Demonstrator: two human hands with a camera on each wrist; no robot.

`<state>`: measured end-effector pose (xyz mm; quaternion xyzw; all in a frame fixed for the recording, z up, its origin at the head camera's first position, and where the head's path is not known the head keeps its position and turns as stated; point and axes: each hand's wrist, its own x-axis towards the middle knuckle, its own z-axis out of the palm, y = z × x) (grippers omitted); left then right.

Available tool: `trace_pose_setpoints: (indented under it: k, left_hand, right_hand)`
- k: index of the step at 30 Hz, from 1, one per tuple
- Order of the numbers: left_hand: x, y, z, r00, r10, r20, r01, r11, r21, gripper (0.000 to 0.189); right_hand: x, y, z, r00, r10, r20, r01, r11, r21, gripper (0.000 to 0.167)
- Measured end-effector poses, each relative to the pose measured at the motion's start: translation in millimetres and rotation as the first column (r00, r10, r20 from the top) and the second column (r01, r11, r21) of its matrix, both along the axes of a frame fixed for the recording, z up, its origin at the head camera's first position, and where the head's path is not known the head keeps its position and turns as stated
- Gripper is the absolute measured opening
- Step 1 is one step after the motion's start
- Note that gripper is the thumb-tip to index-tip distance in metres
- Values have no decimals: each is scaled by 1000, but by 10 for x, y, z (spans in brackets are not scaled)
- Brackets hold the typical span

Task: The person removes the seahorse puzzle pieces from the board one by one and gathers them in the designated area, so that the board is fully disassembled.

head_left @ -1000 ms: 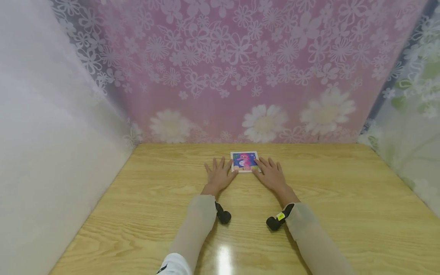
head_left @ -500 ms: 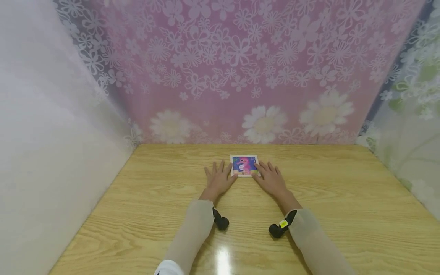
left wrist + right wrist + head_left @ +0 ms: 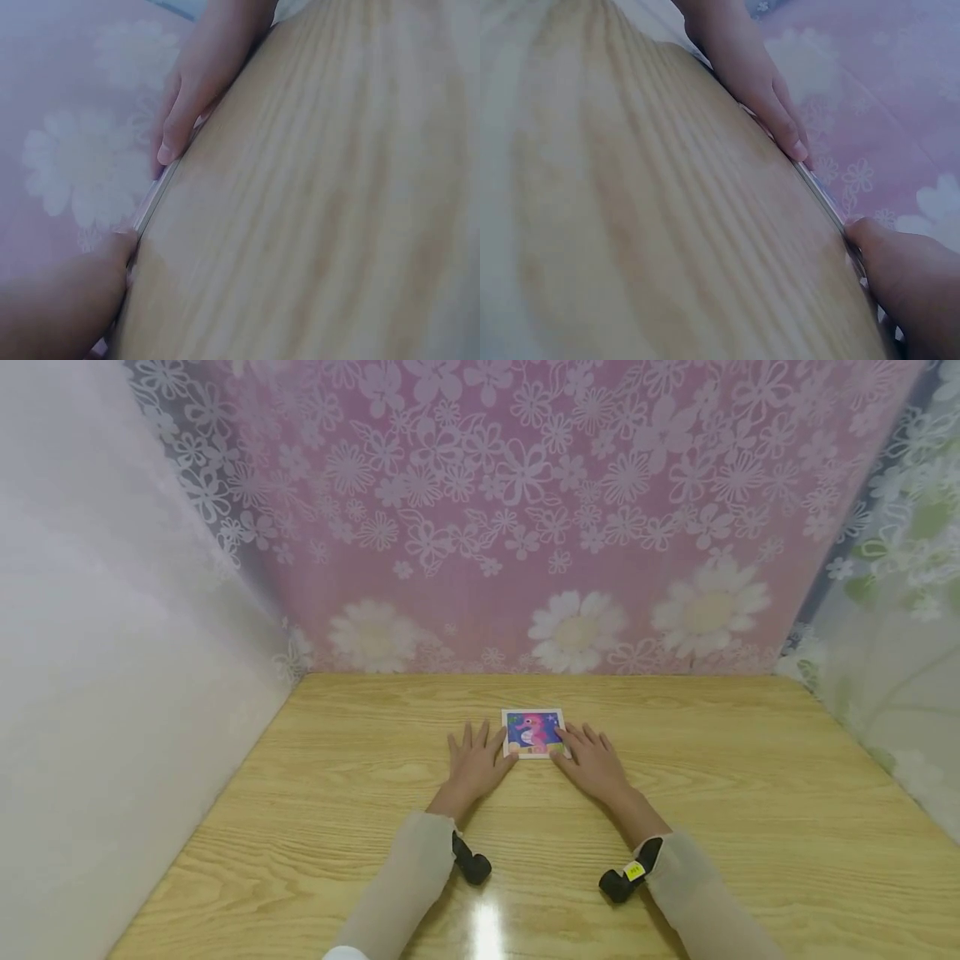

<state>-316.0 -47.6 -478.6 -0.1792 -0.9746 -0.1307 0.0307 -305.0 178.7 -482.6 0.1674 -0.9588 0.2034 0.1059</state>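
Observation:
A small square picture (image 3: 534, 732) with a white border lies flat toward the back of the wooden table; it shows a pink seahorse on blue. My left hand (image 3: 474, 766) lies at its left side, fingers spread and straight, thumb and index finger at the border. On the opposite side, my right hand (image 3: 595, 767) rests with straight fingers, thumb and index fingertip over the right border. From the left wrist, the picture's thin front edge (image 3: 156, 201) runs between both thumbs. The right wrist view shows the same edge (image 3: 819, 191) from the other side.
The wooden tabletop (image 3: 300, 827) meets a pink flowered backdrop (image 3: 450, 527) behind. A pale wall (image 3: 112, 652) borders the left, and a flowered panel (image 3: 900, 610) the right. Each wrist wears a black camera mount, left (image 3: 472, 866) and right (image 3: 618, 885).
Both hands and the seahorse picture between them have slid together toward the person, away from the backdrop. The forearms have drawn back, and the fingers keep the same spread.

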Motion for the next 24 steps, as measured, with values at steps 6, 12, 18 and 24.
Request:
trace_pose_setpoints:
  k: [6, 12, 18, 24]
  left_hand:
    - [121, -34, 6, 1000, -10, 13, 10, 1000, 30, 61]
    - [234, -57, 4, 1000, -9, 22, 8, 999, 49, 61]
    - [322, -64, -29, 1000, -8, 9, 8, 1000, 23, 63]
    - [433, -75, -26, 1000, -5, 2, 5, 999, 44, 62]
  right_hand:
    - [130, -19, 1, 1000, 8, -10, -9, 1000, -8, 55]
    - [268, -46, 25, 1000, 21, -21, -21, 999, -25, 54]
    - [379, -51, 29, 999, 30, -32, -31, 999, -28, 54]
    - [472, -67, 20, 999, 26, -44, -27, 999, -23, 54]
